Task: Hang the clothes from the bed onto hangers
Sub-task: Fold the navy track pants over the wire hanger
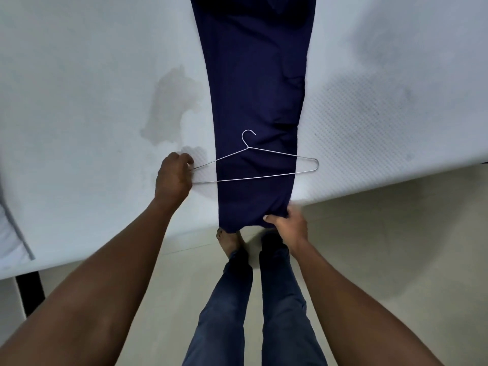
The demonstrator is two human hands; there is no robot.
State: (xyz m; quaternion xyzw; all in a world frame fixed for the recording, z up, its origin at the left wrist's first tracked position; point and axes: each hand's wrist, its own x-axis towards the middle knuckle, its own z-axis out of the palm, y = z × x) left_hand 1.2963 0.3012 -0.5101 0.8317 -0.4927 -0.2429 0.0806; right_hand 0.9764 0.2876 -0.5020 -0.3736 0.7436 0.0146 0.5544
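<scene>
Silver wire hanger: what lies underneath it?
Beneath the silver wire hanger: a long navy-blue garment mid-span, bare white mattress at both ends. Mattress under the garment is hidden.

Left hand (pixel 173 178) on wire hanger (pixel 253 177), right hand (pixel 289 224) on navy garment (pixel 253 75).

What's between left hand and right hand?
In the head view, bare white mattress, then the navy garment, whose hem the right hand grips; the left hand holds the wire hanger.
</scene>
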